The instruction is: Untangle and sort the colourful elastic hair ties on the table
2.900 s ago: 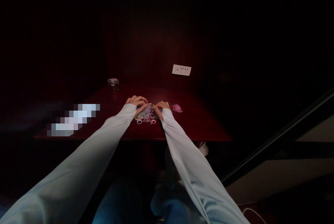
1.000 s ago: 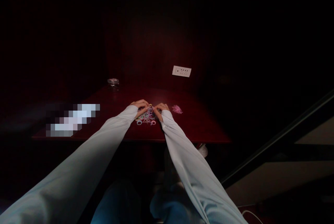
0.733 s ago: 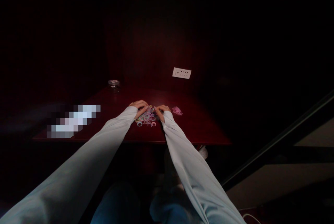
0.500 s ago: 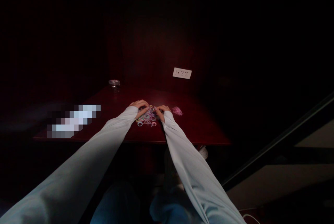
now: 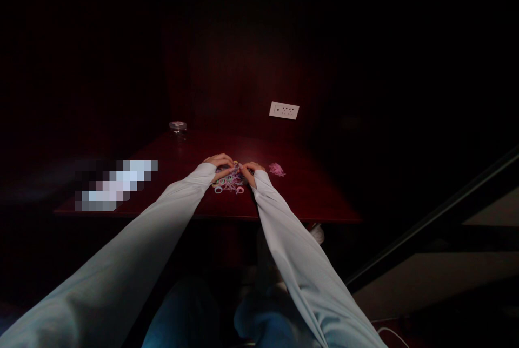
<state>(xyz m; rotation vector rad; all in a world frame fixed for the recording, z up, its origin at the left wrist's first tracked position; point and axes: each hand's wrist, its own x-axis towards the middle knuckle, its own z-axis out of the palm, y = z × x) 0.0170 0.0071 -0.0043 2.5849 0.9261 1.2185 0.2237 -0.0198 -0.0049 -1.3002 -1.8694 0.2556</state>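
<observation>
A pile of colourful hair ties (image 5: 231,180), mostly purple, pink and pale green, lies on the dark red table. My left hand (image 5: 220,161) reaches over the pile's left side, its fingers curled and the thumb close to them. From the right side comes my right hand (image 5: 252,167), thumb and fingers pinched together. The fingertips of both hands almost meet above the pile, with a bit of purplish hair tie between them. Two larger rings, one pale blue (image 5: 218,190) and one pink (image 5: 240,190), lie at the pile's near edge.
Right of my right hand sits a small heap of pink hair ties (image 5: 277,169). A clear lidded jar (image 5: 178,127) stands at the table's far left. A pixelated bright object (image 5: 121,183) lies on the left. A white socket plate (image 5: 284,110) is on the back panel.
My fingertips have come slightly closer together over the pile, with the purplish bit now between them. The view has shifted slightly; the jar and the pink heap stay put.
</observation>
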